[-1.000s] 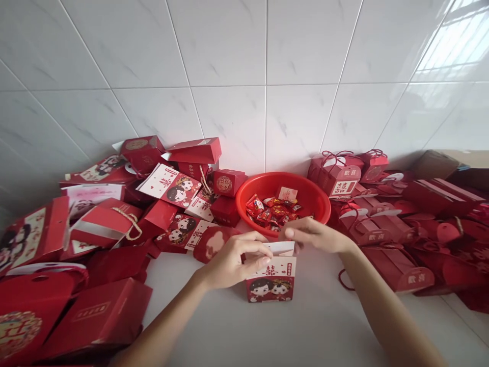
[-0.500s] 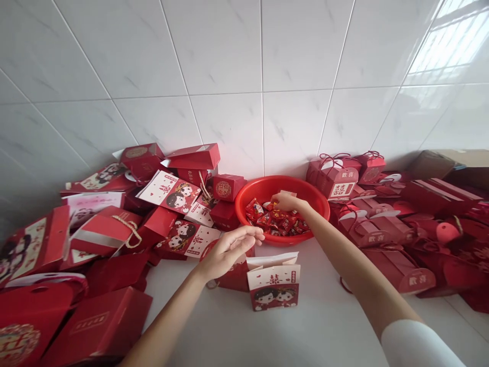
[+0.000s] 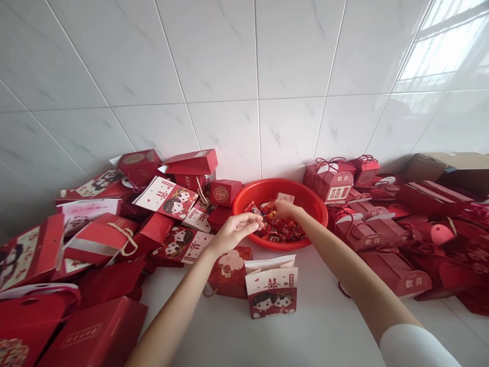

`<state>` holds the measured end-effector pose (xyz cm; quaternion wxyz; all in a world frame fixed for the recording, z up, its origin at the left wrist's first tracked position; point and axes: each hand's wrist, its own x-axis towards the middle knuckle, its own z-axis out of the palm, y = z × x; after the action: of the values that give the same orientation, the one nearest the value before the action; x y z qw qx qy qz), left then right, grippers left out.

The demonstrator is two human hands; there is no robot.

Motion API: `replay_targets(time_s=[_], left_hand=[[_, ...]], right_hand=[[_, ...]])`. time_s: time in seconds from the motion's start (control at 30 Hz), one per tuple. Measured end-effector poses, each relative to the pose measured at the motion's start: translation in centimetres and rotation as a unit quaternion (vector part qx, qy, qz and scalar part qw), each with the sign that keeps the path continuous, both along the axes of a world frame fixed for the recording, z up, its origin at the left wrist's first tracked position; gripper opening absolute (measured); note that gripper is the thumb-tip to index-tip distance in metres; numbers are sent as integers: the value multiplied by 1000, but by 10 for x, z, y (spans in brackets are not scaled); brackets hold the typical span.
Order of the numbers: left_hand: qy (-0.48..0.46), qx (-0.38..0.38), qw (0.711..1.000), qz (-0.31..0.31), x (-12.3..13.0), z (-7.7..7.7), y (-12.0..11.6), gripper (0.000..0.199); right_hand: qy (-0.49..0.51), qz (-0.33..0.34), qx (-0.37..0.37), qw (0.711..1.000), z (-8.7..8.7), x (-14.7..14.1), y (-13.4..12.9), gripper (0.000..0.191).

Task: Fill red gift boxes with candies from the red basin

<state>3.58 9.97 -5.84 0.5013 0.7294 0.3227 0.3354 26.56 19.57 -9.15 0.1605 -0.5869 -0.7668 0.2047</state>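
Head view: your left hand (image 3: 239,228) had left the 囍 gift box (image 3: 272,295), which stood at lower centre, top flaps raised; your right hand (image 3: 286,208) had moved into the red basin (image 3: 314,204) among wrapped sweets (image 3: 284,230), leaving the box unheld. Left fingers curled loosely, seemingly empty; you couldn't tell the right's grip. A pink box (image 3: 397,272) at right read "歡喜".
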Motion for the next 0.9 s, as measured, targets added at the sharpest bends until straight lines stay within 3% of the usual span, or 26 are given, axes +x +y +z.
replay_targets(time_s=[0.17,0.23,0.3,0.37,0.47,0.53,0.63,0.77,0.9], left_hand=[[16,19,999,47,8,-9,31,37],[24,24,997,69,10,-14,42,34],[49,33,995,77,12,-16,50,31],[96,50,992,58,14,-14,57,29],[199,95,975,0,20,-8,69,27],[271,130,953,-43,28,-6,79,27],[348,138,922,-99,42,-12,99,33],[395,102,905,-121,58,-32,121,37],[397,90,905,-122,62,-42,127,30]], right_hand=[[81,-47,53,994,27,5,-18,22],[182,-49,76,979,37,7,-33,24],[350,-47,85,932,42,7,-50,30],[494,-57,74,864,43,5,-66,35],[611,-88,33,786,39,3,-79,39],[655,-110,1,747,35,3,-81,40],[688,-142,-27,712,29,7,-77,39],[709,-162,-34,685,24,16,-71,36],[713,-170,-37,679,22,18,-70,32]])
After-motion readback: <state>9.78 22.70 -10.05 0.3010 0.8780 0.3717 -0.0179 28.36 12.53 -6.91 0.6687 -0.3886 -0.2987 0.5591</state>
